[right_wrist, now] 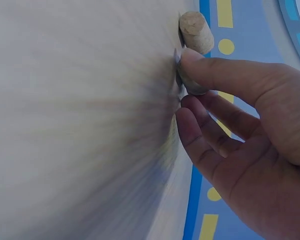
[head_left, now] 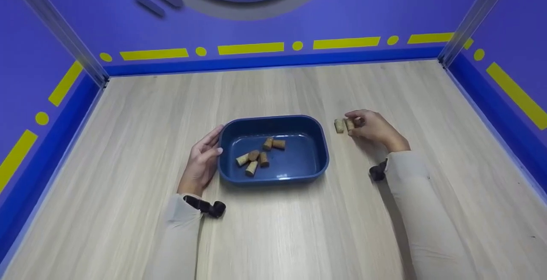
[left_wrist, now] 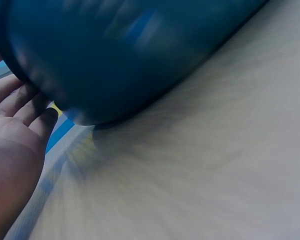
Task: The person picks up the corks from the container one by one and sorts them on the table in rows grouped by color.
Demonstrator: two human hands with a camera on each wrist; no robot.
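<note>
Blue bin point(head_left: 295, 162) open above, left hand point(head_left: 201, 159) blocking one end, tabletop point(head_left: 282, 228) free (nearside)

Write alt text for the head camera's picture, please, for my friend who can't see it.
A person's right hand pinches a cork on a pale wood-look table, beside another loose cork, while their left hand holds the left side of a dark blue bin containing six corks. Purple-blue walls with yellow markings rise behind.
</note>
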